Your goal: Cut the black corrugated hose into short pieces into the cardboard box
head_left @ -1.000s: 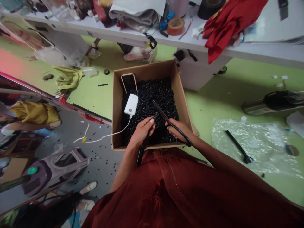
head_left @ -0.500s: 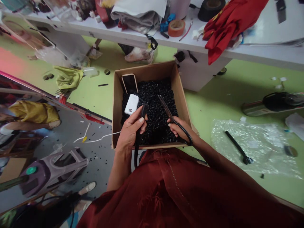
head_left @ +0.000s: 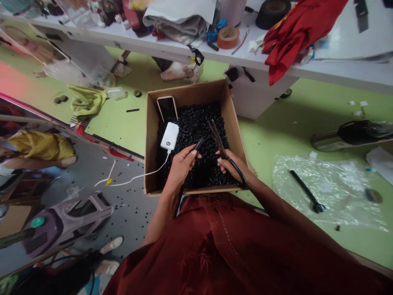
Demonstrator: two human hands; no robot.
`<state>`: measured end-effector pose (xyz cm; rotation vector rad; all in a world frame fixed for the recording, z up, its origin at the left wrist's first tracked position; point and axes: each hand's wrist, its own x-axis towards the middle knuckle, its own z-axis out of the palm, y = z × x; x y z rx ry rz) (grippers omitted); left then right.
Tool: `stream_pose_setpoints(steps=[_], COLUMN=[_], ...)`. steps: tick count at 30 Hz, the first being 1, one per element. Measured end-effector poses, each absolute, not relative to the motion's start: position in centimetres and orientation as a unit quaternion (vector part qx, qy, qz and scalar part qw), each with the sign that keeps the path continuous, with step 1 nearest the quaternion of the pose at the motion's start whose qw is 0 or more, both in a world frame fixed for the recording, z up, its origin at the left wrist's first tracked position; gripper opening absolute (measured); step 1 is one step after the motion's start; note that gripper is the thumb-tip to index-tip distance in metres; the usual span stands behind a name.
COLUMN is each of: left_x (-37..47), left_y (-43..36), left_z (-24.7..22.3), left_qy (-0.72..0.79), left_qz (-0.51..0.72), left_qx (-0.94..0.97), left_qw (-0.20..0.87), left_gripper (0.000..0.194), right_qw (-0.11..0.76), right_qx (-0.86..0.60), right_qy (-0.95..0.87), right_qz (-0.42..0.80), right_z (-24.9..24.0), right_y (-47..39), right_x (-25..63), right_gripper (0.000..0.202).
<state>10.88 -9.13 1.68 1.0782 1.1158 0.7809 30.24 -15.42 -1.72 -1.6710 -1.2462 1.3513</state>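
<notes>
My left hand pinches a black ribbed strip between thumb and fingers, its end pointing up and right. In my right hand is a pair of scissors with dark blades and black handles. The blades point away from me, just right of the strip and apart from it, and look slightly parted. Both hands are over an open cardboard box holding a heap of small black pieces. A white power bank with a white cable lies on the heap; behind it a phone leans on the box wall.
Ahead runs a white table with an orange tape roll, black tape and red cloth. At right are a flask and a plastic sheet. A stool and another person's foot are at left.
My left hand has moved right with the strip, which now tilts toward the scissors. The cable's plug at the power bank has come into sight. The scissor blades look wider apart.
</notes>
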Motion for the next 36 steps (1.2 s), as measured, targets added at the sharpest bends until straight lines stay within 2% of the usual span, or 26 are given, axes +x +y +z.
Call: stream_pose_setpoints(steps=[4,8,15,30,36], left_x=[10.9,10.8,11.0,11.7,11.7], left_y=[-9.0,-8.7,-8.7,-9.3,-9.3], left_z=[1.5,2.1,2.7,2.2,1.9], left_qy=[0.517,0.536,0.527,0.519,0.518], left_qz=[0.314,0.280,0.258,0.205,0.209], left_qx=[0.555,0.623,0.700,0.751,0.756], left_qw=[0.571,0.497,0.408,0.352,0.342], left_gripper=[0.038,0.033,0.031,0.035,0.034], right_qw=[0.279,0.237,0.232,0.219,0.218], right_qx=[-0.618,-0.604,-0.579,-0.567,-0.588], right_qy=[-0.567,-0.591,-0.606,-0.615,-0.631], right_qz=[0.468,0.479,0.494,0.502,0.457], right_z=[-0.8,-0.5,-1.3,0.1,0.0], right_y=[-15.4,-15.3,-15.3,-15.2,-15.2], right_x=[30.0,29.6,29.6,29.8,29.8], right_gripper=[0.039,0.042,0.045,0.041,0.032])
